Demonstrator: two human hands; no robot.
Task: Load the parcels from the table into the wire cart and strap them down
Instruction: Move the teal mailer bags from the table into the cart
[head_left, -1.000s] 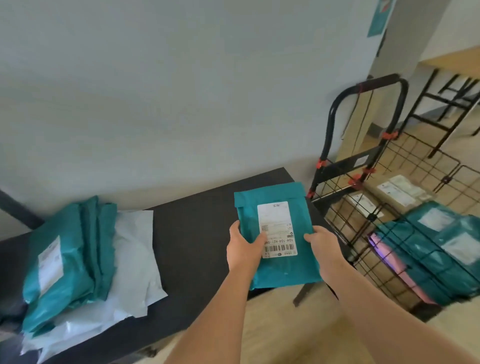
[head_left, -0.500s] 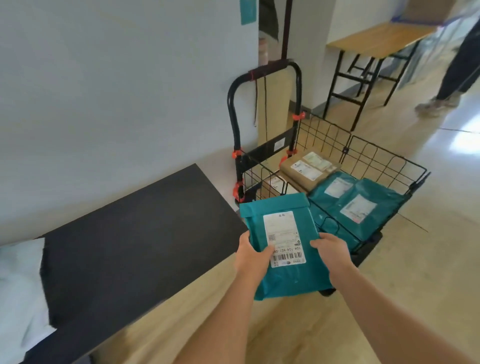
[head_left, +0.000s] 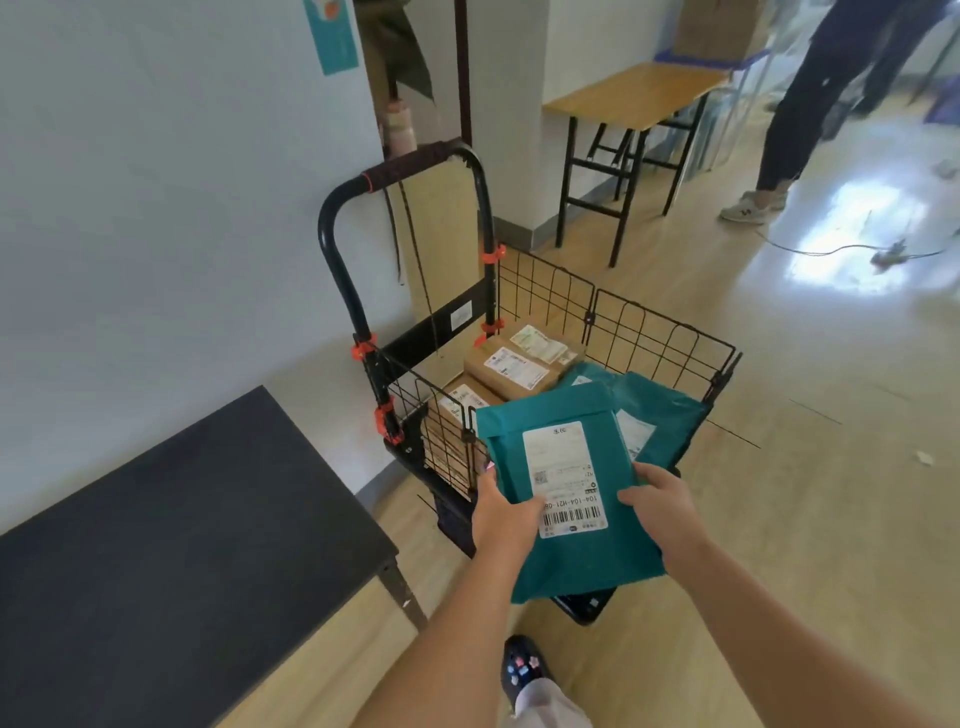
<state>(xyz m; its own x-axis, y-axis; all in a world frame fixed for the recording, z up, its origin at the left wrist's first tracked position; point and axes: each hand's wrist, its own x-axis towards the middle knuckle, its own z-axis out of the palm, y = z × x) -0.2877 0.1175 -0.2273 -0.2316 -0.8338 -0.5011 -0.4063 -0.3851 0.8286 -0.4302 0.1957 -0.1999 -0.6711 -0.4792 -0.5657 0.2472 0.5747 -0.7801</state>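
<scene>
I hold a teal mailer parcel (head_left: 550, 457) with a white barcode label over the near edge of the black wire cart (head_left: 649, 327). My left hand (head_left: 501, 512) grips its left edge and my right hand (head_left: 662, 501) grips its right edge, thumbs on top. Inside the cart lie brown cardboard boxes (head_left: 511, 364) at the back and teal mailers (head_left: 660, 410) at the right, partly hidden by the held parcel. The cart's tall black handle (head_left: 410, 166) rises beside the wall, with a dark cord (head_left: 415, 260) hanging from it.
The black table (head_left: 171, 519) stands at the left against the wall. A wooden table (head_left: 634, 93) on black legs is beyond the cart. A person's legs (head_left: 795, 119) stand at the far right, with a cable (head_left: 831, 252) on the floor. My shoe (head_left: 522, 667) is below the parcel.
I have turned right from the table toward the cart. The parcel in both hands has moved over the cart's near edge. The stack of mailers on the table has left view.
</scene>
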